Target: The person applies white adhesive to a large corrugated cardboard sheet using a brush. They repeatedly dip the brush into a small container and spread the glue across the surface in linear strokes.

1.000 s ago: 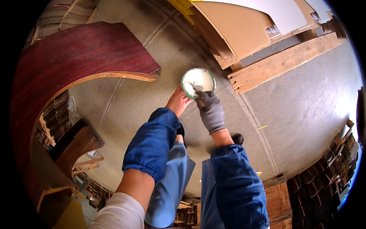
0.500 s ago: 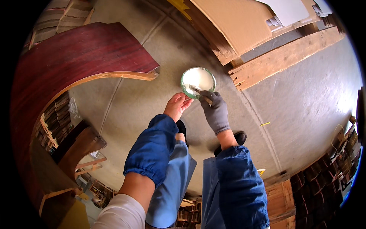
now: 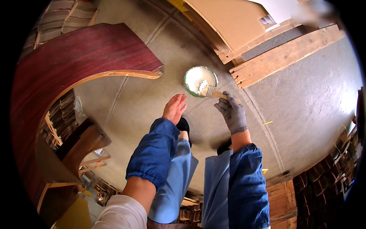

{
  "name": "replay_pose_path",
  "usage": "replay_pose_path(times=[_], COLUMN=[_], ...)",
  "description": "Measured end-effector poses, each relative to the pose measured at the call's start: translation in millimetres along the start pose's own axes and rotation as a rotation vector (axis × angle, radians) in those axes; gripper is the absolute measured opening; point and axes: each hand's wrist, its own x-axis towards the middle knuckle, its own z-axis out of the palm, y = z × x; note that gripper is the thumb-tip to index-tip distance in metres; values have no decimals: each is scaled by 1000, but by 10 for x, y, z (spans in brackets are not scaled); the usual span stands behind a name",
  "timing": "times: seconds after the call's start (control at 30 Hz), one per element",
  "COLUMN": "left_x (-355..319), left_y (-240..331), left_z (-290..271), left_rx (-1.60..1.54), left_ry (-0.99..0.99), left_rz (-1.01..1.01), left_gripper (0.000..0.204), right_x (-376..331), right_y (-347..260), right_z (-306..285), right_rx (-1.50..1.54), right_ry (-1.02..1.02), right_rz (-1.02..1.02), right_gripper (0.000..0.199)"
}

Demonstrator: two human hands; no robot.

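I have the right hand [image 3: 233,114], gloved, closed on the wooden handle of the brush [image 3: 213,92]; its pale bristles, clotted white, reach over the near right edge of the pot [image 3: 185,81]. That stands on the floor [image 3: 152,99], round, green, white-smeared and white inside. My left hand [image 3: 175,108] is open, fingers free, just beside its near left edge.

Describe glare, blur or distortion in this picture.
Head view: glare whitens the floor at far right; head view: a pale shape at upper right is too blurred to identify; head view: the round fisheye edge leaves black corners, while the brush in the right hand looks fairly sharp.
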Motion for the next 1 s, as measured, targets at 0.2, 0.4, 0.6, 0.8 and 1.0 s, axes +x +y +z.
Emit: replay_pose_path(times=[0.2,0.4,0.6,0.8,1.0], left_x=[-179,-769,-1472,-2496,-3562], left_y=[-8,-239,-577,-531,-297], left_z=[-110,268,419,1095,1388], left_rx=[-70,61,-4,-90,-52], left_ry=[11,173,171,162,61], left_rz=[-37,-51,-143,-170,-152], left_gripper=[25,23,36,48,44], right_x=[-252,-565,-1182,-2299,-2990], right_y=[-82,-241,-428,-814,-1014], right_z=[29,23,362,825,1114], right_rx=[64,234,463,429,198], right_ry=[-11,-109,-243,-311,-315], right_rz=[31,43,123,83,59], right_gripper=[27,27,27,29,31])
